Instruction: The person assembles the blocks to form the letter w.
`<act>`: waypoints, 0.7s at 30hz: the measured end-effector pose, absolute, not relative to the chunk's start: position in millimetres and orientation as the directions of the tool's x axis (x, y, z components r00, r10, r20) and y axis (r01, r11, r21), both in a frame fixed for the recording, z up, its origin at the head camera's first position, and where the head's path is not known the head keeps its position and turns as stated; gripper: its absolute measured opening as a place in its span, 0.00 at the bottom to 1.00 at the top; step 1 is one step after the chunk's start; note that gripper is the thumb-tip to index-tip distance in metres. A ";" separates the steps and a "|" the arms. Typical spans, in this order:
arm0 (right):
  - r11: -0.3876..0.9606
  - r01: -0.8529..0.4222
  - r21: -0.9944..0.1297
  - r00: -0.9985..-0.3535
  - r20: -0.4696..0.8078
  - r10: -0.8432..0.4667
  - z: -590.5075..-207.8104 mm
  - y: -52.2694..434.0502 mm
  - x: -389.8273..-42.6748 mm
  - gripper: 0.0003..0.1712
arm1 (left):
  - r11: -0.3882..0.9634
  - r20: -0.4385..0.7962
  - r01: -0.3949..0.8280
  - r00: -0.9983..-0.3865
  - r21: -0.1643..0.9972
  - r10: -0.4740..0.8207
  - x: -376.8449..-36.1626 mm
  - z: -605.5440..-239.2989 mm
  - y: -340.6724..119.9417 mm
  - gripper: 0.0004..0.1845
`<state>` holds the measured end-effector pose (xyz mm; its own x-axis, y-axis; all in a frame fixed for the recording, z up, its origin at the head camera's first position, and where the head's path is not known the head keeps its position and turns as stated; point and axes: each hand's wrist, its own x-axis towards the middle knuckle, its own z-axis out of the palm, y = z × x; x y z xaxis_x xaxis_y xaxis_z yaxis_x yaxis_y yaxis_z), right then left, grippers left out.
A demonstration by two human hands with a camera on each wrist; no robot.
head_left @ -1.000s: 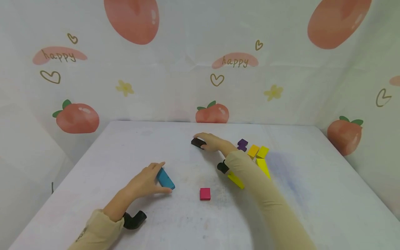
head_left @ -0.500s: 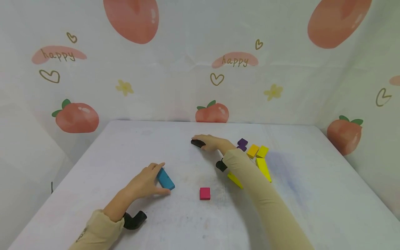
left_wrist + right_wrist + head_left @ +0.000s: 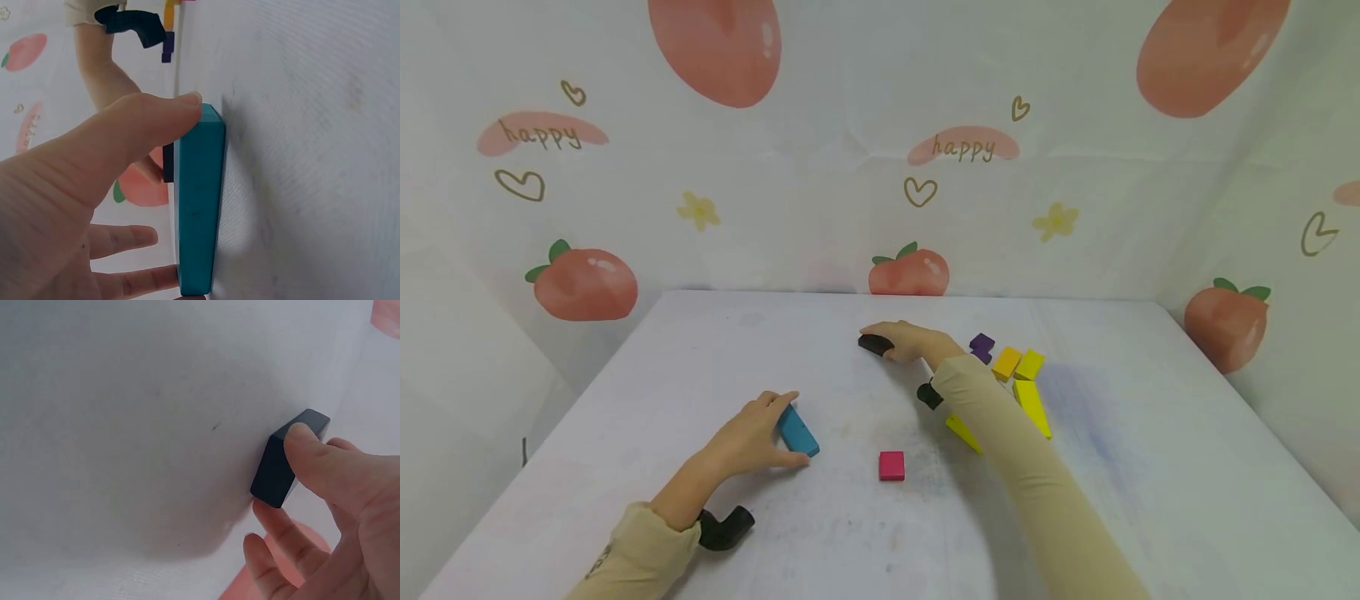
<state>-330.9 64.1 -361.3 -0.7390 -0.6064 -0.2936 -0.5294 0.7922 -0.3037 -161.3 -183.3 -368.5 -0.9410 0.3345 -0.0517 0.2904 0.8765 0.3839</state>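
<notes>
Little change over past second: right hand [image 3: 910, 340] stays far mid-table, thumb and fingers pinching black block [image 3: 876, 343], now lying flatter; left hand [image 3: 752, 433] keeps grip on blue block [image 3: 797, 430], flat on table [image 3: 700, 350]. Placement appears in hand. Count: four yellow blocks [image 3: 1028, 365], one purple [image 3: 981, 345], one pink [image 3: 892, 465].

White table [image 3: 715, 350] carries loose blocks. Blue block [image 3: 797, 430] lies flat in the left hand [image 3: 747, 437] grip, black block [image 3: 876, 343] in the right hand [image 3: 910, 341] grip. Pink block [image 3: 892, 465] between them, nearer. Yellow blocks [image 3: 1026, 379] and purple block [image 3: 981, 346] just right of the right-hand grip.
</notes>
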 end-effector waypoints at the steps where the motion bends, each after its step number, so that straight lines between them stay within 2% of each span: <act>1: 0.789 -0.535 -0.301 -0.738 -0.288 -0.610 -361.8 64.3 -331.5 0.34 | 0.875 -0.051 0.293 -0.940 0.385 0.337 -162.1 -369.1 -183.3 0.49; 14: 0.776 -0.578 -0.254 -0.739 -0.241 -0.629 -364.7 62.6 -333.2 0.33 | 0.860 -0.040 0.307 -0.935 0.406 0.353 -176.4 -372.9 -179.1 0.46; 21: 0.775 -0.576 -0.261 -0.741 -0.233 -0.630 -365.2 62.2 -333.5 0.33 | 0.835 -0.003 0.355 -0.920 0.420 0.392 -189.6 -373.8 -173.8 0.45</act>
